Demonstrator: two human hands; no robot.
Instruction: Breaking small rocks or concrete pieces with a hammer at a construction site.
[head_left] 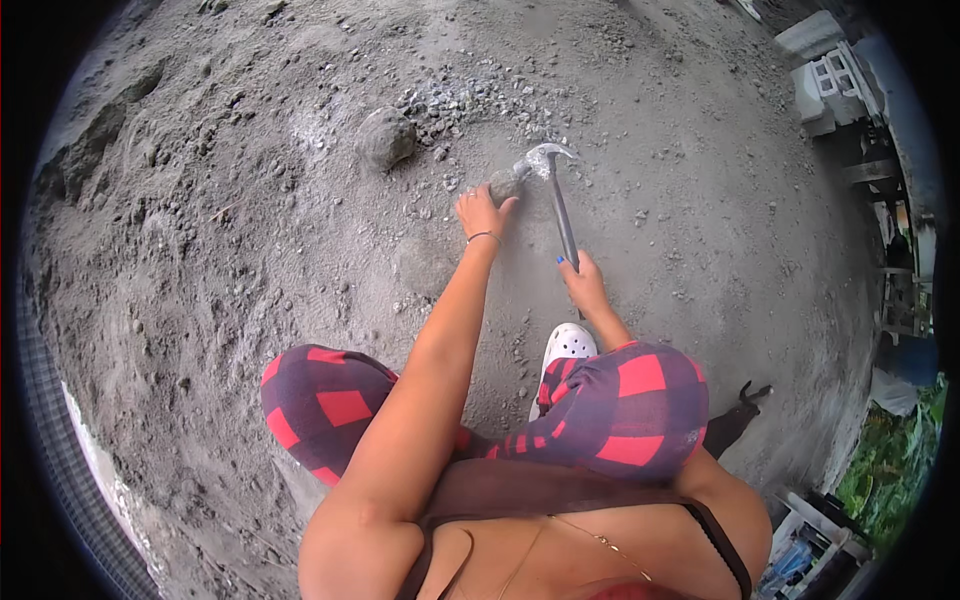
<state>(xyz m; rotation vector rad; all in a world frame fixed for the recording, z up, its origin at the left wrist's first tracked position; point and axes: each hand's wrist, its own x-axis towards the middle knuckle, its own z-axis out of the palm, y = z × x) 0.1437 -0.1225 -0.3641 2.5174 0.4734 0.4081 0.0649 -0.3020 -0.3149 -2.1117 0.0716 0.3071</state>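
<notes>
My right hand (583,283) is closed round the lower end of a claw hammer's (563,212) dark handle. The hammer's metal head is dusted with pale powder, and its striking face is against or just beside a small grey stone (504,184). My left hand (482,212), with a ring and a bracelet, grips that stone from its left side, thumb near and fingers beyond. The stone is partly hidden by my fingers. Farther off to the left lies a larger rounded rock (386,139). Crushed grey stone chips (450,105) are scattered just beyond it.
Grey dusty ground (680,200) with loose pebbles spreads all around. Concrete blocks (832,80) are stacked at the far right. A white clog (570,343) is on my foot, close below my right hand. Green plants (890,470) grow at the lower right.
</notes>
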